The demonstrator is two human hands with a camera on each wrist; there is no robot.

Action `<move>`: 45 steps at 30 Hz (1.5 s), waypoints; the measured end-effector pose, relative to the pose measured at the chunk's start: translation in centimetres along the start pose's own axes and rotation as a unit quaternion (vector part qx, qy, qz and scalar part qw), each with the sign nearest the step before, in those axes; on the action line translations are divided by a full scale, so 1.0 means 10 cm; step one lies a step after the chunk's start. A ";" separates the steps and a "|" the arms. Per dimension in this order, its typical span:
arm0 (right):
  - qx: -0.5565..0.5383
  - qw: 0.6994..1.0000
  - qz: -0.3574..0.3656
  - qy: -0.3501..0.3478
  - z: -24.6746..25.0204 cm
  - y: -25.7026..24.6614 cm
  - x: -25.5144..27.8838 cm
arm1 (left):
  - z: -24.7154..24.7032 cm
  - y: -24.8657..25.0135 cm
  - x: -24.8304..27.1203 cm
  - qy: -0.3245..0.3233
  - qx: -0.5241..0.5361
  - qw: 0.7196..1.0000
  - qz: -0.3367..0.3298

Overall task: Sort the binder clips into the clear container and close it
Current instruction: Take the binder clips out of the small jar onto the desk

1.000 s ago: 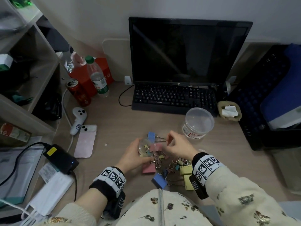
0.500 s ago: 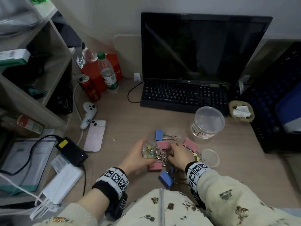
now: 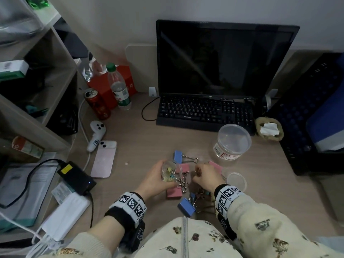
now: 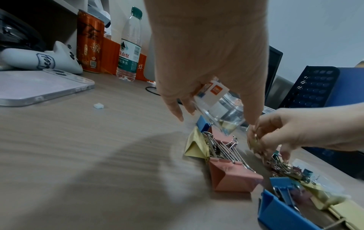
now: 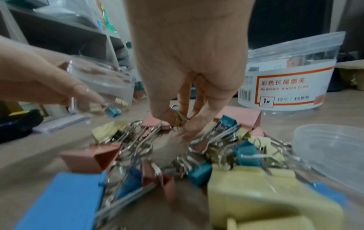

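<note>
Cluttered wood-grain desk [image 3: 149, 138], dark monitor [image 3: 223, 58] at the back. My left hand [image 3: 154, 180] grips the small clear container [image 3: 170, 173], tilted over the binder clip pile [image 5: 177, 155], a few small clips already inside. My right hand [image 3: 205, 176] pinches a small gold clip [image 5: 180, 117]. Risk, I'd say: those wire handles tangle, so lifting could drag neighbours along, or the clip misses the narrow mouth

The heap of binder clips [image 3: 188, 190] lies on the desk [image 3: 141, 146] at 6 o'clock from the keyboard [image 3: 202, 112]. A large tub [image 3: 231, 142] stands at the heap's 1 o'clock, a loose lid [image 3: 236, 181] at its 3 o'clock, a phone [image 3: 104, 159] at 9 o'clock, a can [image 3: 96, 104] and bottle [image 3: 120, 90] at 11 o'clock, the monitor [image 3: 223, 58] behind the keyboard
</note>
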State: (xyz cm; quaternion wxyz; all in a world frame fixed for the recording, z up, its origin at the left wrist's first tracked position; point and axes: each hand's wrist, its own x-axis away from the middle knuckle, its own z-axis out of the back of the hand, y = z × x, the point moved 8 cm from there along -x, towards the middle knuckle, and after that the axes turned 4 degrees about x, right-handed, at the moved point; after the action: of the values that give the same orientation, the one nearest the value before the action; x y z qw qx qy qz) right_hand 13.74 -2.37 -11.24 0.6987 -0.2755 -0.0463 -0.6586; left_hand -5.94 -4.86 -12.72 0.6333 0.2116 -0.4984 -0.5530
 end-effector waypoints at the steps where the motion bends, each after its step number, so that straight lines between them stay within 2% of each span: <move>1: -0.017 1.000 -0.002 0.015 0.08 0.00 0.00 | -0.01 -0.02 -0.02 -0.001 0.008 1.000 0.000; 4: -0.079 0.995 0.009 0.065 0.33 -0.05 0.00 | -0.03 -0.03 -0.06 -0.006 0.013 1.000 -0.002; 7: -0.143 0.984 0.057 0.084 0.55 -0.25 0.05 | -0.04 -0.01 -0.09 -0.007 0.018 1.000 -0.007; 11: -0.148 0.978 0.143 0.035 0.72 -0.59 0.16 | -0.06 0.02 -0.09 -0.003 0.027 0.999 -0.017; 17: -0.152 0.972 0.169 -0.053 0.63 -0.75 0.20 | -0.09 0.10 -0.10 -0.006 0.050 0.997 -0.052; 19: -0.153 0.971 0.175 -0.046 0.61 -0.77 0.21 | -0.09 0.11 -0.10 0.000 0.058 0.997 -0.054; 23: -0.204 0.967 0.148 0.037 0.73 -0.64 0.15 | -0.01 0.06 -0.10 0.020 0.059 0.997 -0.039; 25: -0.189 0.974 0.114 0.053 0.69 -0.52 0.09 | 0.08 -0.02 -0.10 0.038 0.063 0.997 -0.021; 30: -0.056 0.997 0.047 -0.031 0.13 -0.32 -0.07 | 0.29 -0.12 -0.08 0.070 0.067 0.995 -0.005; 35: 0.066 0.996 0.052 -0.035 -0.14 -0.36 -0.14 | 0.36 -0.14 0.00 0.074 0.064 0.995 -0.011; 38: 0.071 0.996 0.045 -0.025 -0.15 -0.35 -0.20 | 0.40 -0.18 0.04 0.072 0.068 0.995 -0.008; 45: -0.001 1.000 0.013 -0.023 -0.04 -0.21 -0.24 | 0.43 -0.19 0.04 0.082 0.052 0.995 -0.003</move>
State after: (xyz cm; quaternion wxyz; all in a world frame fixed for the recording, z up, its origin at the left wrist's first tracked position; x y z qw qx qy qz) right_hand 11.38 -0.38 -11.88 0.7054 -0.2922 -0.0583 -0.6431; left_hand -10.61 -4.57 -12.39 0.6587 0.2906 -0.4721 -0.5087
